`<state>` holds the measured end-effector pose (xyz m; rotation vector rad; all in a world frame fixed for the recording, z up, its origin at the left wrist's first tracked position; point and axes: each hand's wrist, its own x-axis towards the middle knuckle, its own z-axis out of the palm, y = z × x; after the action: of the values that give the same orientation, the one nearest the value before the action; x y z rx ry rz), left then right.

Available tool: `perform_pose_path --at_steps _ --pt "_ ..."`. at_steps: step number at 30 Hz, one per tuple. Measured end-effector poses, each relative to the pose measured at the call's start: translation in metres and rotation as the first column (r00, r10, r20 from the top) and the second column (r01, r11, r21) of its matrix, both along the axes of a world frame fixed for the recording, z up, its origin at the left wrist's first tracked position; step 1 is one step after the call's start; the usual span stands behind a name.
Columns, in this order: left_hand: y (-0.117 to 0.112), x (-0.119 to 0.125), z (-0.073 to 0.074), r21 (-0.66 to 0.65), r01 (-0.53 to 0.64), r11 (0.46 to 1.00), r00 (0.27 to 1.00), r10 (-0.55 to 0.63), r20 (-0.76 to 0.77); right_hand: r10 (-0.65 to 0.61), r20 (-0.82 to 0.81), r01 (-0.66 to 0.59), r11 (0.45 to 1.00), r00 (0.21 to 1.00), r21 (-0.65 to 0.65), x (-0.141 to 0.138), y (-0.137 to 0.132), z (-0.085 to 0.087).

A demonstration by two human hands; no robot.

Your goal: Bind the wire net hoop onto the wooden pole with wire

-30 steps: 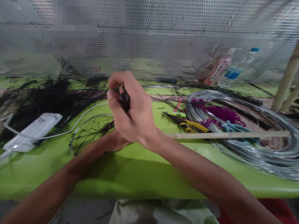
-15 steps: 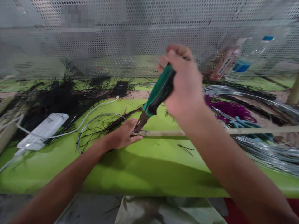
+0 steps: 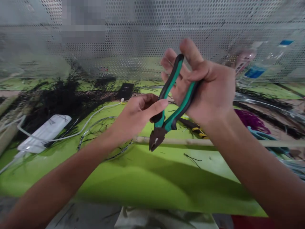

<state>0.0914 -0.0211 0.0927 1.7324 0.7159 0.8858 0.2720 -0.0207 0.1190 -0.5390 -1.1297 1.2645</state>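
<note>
My right hand (image 3: pixel 205 86) holds a pair of green-and-black handled pliers (image 3: pixel 170 103) in the air above the green table, jaws pointing down and handles spread apart. My left hand (image 3: pixel 137 114) is raised beside it, its thumb pressed against the pliers near the pivot, its fingers curled. Below the jaws a thin wooden stick (image 3: pixel 190 141) lies across the table. A wire ring strung with black thread (image 3: pixel 100 135) lies on the table under my left wrist.
Green table (image 3: pixel 147 178) backed by a perforated metal screen (image 3: pixel 143 35). A white cloth bundle and white cord (image 3: pixel 45 132) sit left, black thread tangles (image 3: pixel 59 98) behind. Yellow-handled pliers (image 3: pixel 195 128), purple thread (image 3: pixel 250 119), blue scissors, wire coils and bottles (image 3: pixel 259 66) lie right.
My right hand turned the pliers upright and opened the handles. My left hand lifted off the stick and ring and rose to touch the pliers near the pivot.
</note>
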Motion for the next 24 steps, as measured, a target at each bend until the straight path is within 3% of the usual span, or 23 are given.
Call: perform_pose_path --at_steps 5,9,13,16,18,20,22,24 --pt "0.001 0.002 0.002 0.220 0.025 0.975 0.990 0.006 -0.138 0.021 0.102 -0.023 1.000 0.995 0.017 0.020 -0.013 -0.015" --pt "-0.005 -0.004 0.017 0.409 0.054 0.911 0.973 0.045 -0.228 0.118 0.143 -0.096 0.984 0.983 -0.153 0.038 -0.026 -0.030" --pt "-0.010 -0.011 0.035 0.623 0.195 0.757 0.915 0.089 -0.394 0.346 0.320 -0.248 0.919 0.882 -0.307 0.070 -0.031 -0.045" --pt "-0.016 -0.009 0.039 0.729 0.399 0.557 0.857 0.057 -0.513 0.458 0.440 -0.324 0.880 0.772 -0.348 0.088 -0.030 -0.040" --pt "-0.021 -0.002 0.040 0.749 0.528 0.401 0.806 0.041 -0.590 0.551 0.559 -0.380 0.834 0.620 -0.400 0.090 -0.028 -0.026" --pt "-0.024 0.006 0.041 0.736 0.612 0.289 0.759 0.044 -0.649 0.596 0.732 -0.398 0.791 0.329 -0.465 0.083 -0.028 -0.009" --pt "-0.022 0.015 0.041 0.725 0.648 0.233 0.735 0.057 -0.675 0.541 0.840 -0.371 0.787 0.032 -0.493 0.071 -0.029 0.005" --pt "-0.017 0.023 0.040 0.748 0.636 0.188 0.750 0.077 -0.657 0.435 0.891 -0.332 0.827 -0.132 -0.453 0.058 -0.032 0.009"
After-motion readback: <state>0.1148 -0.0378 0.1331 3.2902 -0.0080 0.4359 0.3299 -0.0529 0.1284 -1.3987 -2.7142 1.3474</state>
